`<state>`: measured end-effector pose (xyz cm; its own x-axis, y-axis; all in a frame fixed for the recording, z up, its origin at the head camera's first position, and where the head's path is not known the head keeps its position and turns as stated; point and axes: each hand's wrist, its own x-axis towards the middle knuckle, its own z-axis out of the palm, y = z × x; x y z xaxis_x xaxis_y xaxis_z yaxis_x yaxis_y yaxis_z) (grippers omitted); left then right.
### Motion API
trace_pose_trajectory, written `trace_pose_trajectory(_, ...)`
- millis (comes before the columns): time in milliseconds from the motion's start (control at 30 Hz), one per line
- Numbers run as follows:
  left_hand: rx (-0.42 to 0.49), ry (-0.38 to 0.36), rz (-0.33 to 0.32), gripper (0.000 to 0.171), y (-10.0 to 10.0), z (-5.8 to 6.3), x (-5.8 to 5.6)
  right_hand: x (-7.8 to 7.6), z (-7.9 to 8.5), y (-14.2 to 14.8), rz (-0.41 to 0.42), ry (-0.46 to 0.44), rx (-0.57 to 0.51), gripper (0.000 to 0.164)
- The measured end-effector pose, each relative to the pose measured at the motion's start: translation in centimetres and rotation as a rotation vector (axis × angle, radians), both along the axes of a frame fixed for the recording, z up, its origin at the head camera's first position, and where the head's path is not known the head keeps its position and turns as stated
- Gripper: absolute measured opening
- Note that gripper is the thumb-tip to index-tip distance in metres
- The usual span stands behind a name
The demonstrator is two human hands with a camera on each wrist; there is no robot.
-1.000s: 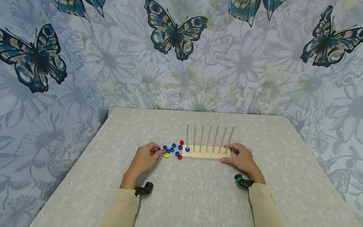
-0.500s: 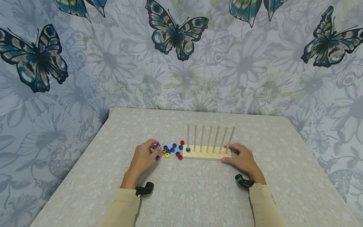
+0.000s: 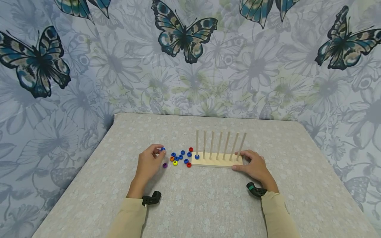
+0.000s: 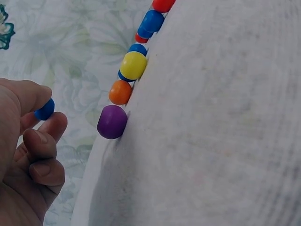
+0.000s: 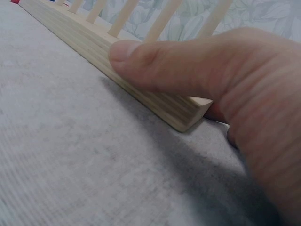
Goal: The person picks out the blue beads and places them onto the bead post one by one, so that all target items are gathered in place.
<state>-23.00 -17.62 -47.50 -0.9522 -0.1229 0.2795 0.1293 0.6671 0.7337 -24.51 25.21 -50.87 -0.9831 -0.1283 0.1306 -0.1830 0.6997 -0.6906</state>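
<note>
Between thumb and forefinger my left hand (image 3: 148, 162) pinches a blue bead (image 4: 44, 110), raised above the cloth in the left wrist view. A purple bead (image 4: 112, 122) lies on the cloth near that hand, with an orange bead (image 4: 120, 92) and a yellow bead (image 4: 133, 65) just beyond. My right hand (image 3: 251, 165) grips the right end of a wooden peg board (image 3: 216, 162), its thumb along the front edge (image 5: 155, 101). Several upright pegs stand in a row on the board. One blue bead (image 3: 197, 157) sits at the foot of the leftmost peg.
Several loose blue beads (image 3: 180, 157) are scattered left of the board. A red bead (image 3: 190, 149) lies by its back left corner and another red bead (image 3: 189, 165) by its front left corner. A patterned cloth covers the table (image 3: 205, 205); a butterfly-print wall covering (image 3: 190, 86) hangs behind.
My left hand has lifted the blue bead up and left, away from the loose beads. The purple bead, hidden behind the hand earlier, shows fully. The right hand keeps its place.
</note>
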Motion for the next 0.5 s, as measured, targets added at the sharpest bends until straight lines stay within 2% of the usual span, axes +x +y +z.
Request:
trace_pose_trajectory(200,0.023,0.011,0.037,0.028,0.06,-0.08,-0.02,-0.07,-0.06,0.01,0.005,0.001,-0.003,0.062)
trace_pose_trajectory(500,0.043,0.077,0.025,0.026,0.90,0.51,-0.57,-0.03,0.15,0.00,0.000,-0.001,-0.003,0.062)
